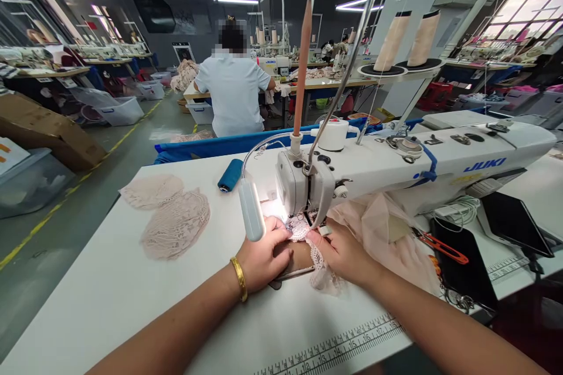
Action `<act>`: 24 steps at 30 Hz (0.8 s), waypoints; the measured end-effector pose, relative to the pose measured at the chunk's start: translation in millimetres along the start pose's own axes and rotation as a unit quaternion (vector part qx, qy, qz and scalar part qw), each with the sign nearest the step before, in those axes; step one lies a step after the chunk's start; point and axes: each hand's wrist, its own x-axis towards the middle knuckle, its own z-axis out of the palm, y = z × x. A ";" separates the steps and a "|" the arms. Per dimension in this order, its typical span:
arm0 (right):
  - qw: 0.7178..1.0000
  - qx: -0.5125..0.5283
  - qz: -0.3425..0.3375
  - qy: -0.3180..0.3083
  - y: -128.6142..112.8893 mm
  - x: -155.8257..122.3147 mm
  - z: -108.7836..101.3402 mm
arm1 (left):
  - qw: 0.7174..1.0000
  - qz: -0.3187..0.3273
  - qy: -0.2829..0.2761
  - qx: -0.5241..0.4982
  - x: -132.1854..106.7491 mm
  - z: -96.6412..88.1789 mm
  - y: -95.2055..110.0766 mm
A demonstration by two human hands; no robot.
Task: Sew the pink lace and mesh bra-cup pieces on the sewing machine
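Note:
Pale pink lace fabric (324,279) lies under the needle area of a white sewing machine (303,179), its scalloped edge hanging toward me. My left hand (264,255), with a gold bangle at the wrist, is closed with thumb and fingertips on the lace left of the presser foot. On the other side, my right hand (345,251) pinches the lace edge between thumb and fingers. The fingertips of both hands are partly hidden. A small lamp (252,211) lights the stitching spot. Sheer pink fabric (373,217) is bunched behind my right hand.
Lace cup-shaped pieces (176,225) lie at the table's left, and a teal thread spool (230,176) near the back edge. To the right are orange-handled thread snips (444,247), a dark phone-like slab (461,263) and a cable (457,211). A co-worker (237,91) sits ahead.

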 end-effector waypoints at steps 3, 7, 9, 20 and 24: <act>1.000 0.009 0.021 0.002 -1.9 0.2 0.9 | 1.000 -0.017 0.015 -0.008 2.9 4.4 -1.8; 0.999 0.015 0.028 0.000 -7.7 -0.5 2.0 | 0.999 -0.017 0.042 -0.007 2.9 10.1 -2.5; 0.999 0.021 0.026 -0.011 -9.3 0.0 2.7 | 0.998 -0.006 0.057 -0.006 2.6 10.9 -2.1; 0.970 -0.141 -0.151 -0.130 -7.9 -7.3 -3.5 | 0.993 0.109 0.048 0.020 -7.8 2.5 1.5; 0.948 -0.186 -0.180 -0.185 -19.3 -13.3 -13.5 | 0.988 0.135 0.045 0.056 -20.2 -3.8 9.5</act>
